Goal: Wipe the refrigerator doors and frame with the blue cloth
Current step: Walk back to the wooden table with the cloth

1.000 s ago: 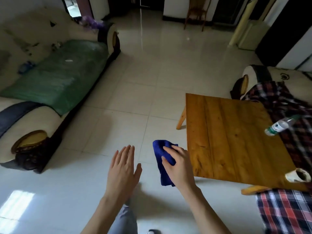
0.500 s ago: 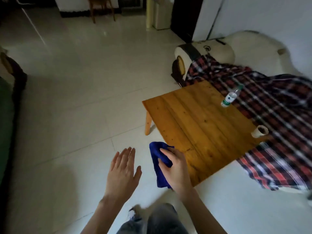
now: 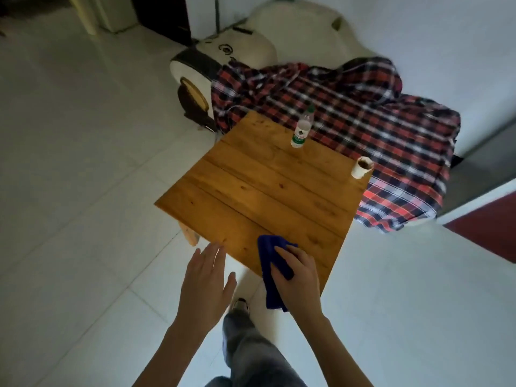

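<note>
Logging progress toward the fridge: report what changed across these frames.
The view swung right: the green sofa left frame; the wooden table is now centred. Nothing grasped or released. Unchanged: right hand grips the blue cloth, left hand open beside it, water bottle and white cup on the table.

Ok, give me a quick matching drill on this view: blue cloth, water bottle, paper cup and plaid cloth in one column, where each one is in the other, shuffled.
Column one:
1. blue cloth
2. water bottle
3. paper cup
4. plaid cloth

Column two:
A. draped over the armchair
B. gripped in the right hand
C. at the wooden table's right corner
D. upright near the table's far edge

Pairs: 1-B, 2-D, 3-C, 4-A.
</note>
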